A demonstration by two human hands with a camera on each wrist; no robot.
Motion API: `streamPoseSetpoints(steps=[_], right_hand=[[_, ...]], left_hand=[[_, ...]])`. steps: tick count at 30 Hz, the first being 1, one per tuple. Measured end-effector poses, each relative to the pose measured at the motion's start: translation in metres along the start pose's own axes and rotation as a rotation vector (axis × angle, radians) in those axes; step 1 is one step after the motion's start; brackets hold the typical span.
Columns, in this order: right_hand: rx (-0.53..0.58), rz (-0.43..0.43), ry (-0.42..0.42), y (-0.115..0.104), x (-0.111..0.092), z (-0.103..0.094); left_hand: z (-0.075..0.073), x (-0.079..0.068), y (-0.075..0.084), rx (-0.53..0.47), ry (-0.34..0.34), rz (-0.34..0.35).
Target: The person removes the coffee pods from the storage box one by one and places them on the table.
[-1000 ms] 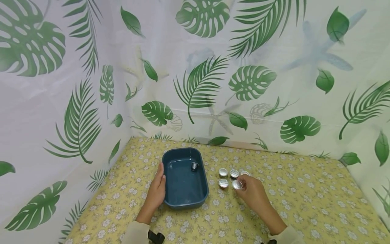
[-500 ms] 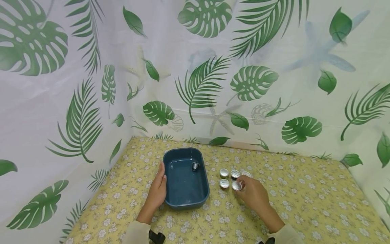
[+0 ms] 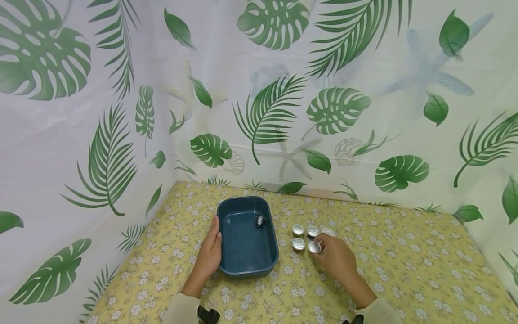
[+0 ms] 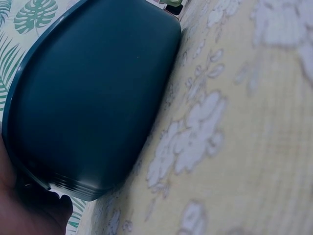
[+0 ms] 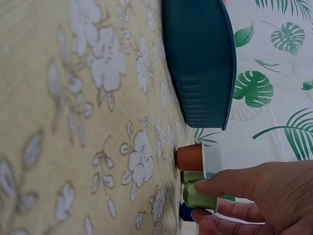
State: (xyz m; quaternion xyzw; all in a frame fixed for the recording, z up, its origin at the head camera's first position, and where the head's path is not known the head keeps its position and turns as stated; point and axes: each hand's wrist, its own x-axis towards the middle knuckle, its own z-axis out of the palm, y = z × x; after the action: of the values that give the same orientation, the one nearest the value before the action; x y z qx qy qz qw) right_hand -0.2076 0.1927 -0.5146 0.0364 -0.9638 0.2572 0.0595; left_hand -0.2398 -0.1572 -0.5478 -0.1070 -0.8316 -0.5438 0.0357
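My left hand [image 3: 208, 252] holds the left side of a dark teal plastic basin [image 3: 247, 272], with its fingers at the rim. In the basin, near its right wall, a small dark coffee capsule [image 3: 259, 221] lies tipped over. My right hand [image 3: 337, 257] pinches a light green coffee capsule [image 5: 199, 196] between thumb and fingers, its silver foil lid facing up in the head view. Close around it stand other foil-topped capsules, among them an orange-brown one [image 5: 189, 157] and a dark blue one [image 5: 186, 212]. The right fingers partly cover the rearmost right capsule [image 3: 328, 232].
Yellow flowered cloth [image 3: 404, 261] covers the table. White sheeting [image 3: 283, 112] printed with green leaves rises behind it and along the left side. The capsule group sits just right of the basin.
Both hands keep their places, the left at the basin and the right on the green capsule. The whole head view shifts slightly to the right.
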Motion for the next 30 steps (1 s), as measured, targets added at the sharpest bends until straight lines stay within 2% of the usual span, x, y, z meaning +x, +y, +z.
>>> streamPoseSetpoints(steps=[9,30], right_hand=[[-0.024,0.014,0.004,0.002,0.003,0.006],[-0.042,-0.015,0.034,0.003,0.003,0.015]], left_hand=[[0.000,0.000,0.000,0.000,0.007,-0.008],[0.000,0.000,-0.001,-0.001,-0.003,-0.005]])
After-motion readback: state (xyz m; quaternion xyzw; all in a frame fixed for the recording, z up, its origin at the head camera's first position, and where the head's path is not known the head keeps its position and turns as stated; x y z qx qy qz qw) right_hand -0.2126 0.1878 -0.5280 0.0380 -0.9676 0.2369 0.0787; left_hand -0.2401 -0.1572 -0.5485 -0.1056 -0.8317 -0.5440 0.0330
